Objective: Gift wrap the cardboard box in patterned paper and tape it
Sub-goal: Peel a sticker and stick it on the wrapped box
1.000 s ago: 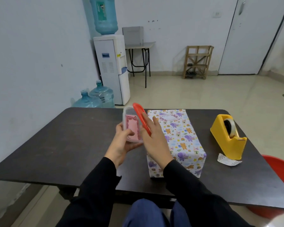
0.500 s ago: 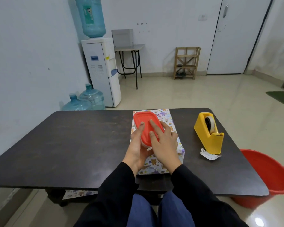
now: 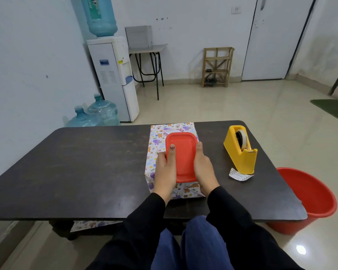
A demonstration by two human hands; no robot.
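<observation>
The box wrapped in animal-patterned paper (image 3: 158, 139) lies lengthwise on the dark table (image 3: 86, 162). A container with a red lid (image 3: 181, 152) rests flat on top of the box. My left hand (image 3: 165, 170) grips the container's left side, thumb lying on the lid. My right hand (image 3: 204, 168) grips its right side, fingers curled over the edge. The yellow tape dispenser (image 3: 240, 148) stands to the right of the box, apart from both hands.
A scrap of patterned paper (image 3: 239, 175) lies by the dispenser's near end. A red bucket (image 3: 312, 199) stands on the floor at the table's right corner. More patterned paper (image 3: 92, 224) shows under the table. A water dispenser (image 3: 113, 78) and bottles stand behind on the left.
The container was held upright beside the box with its lid tilted; the lid now sits closed and the container lies flat on the box, both hands moved to its sides.
</observation>
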